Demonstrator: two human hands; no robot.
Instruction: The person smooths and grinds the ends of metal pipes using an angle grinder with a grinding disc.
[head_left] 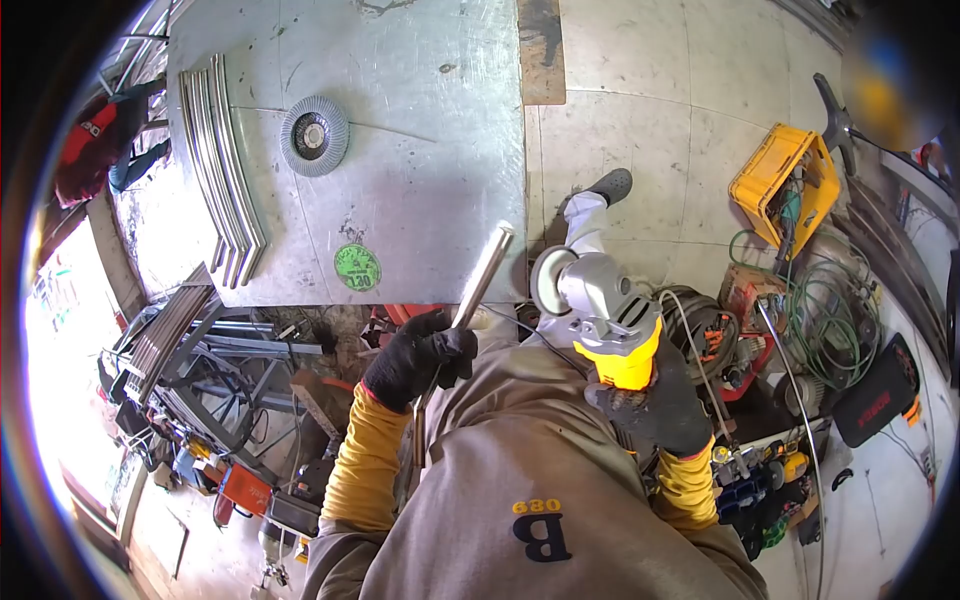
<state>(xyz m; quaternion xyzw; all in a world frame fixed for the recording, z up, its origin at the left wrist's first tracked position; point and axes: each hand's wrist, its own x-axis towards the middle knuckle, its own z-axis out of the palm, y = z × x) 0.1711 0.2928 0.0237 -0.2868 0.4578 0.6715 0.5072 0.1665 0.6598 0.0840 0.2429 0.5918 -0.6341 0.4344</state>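
In a dark glove, my left hand [420,358] is wrapped around a shiny metal tube [484,274]. The tube slants up to the right past the table's near edge, and its lower end hangs beside my shirt. My right hand [662,405], also gloved, grips a yellow and grey angle grinder [612,325]. A pale round disc [549,281] is fitted on the grinder's head, facing left, a little apart from the tube. How my right fingers lie on the grinder body is partly hidden.
On the metal-topped table [430,200] lie several bent metal tubes [222,170] and a round flap disc [315,135]. A green round sticker [357,267] marks its near edge. To the right are a yellow crate [785,190], coiled green hose [830,310] and cables. Metal racks [230,370] stand left.
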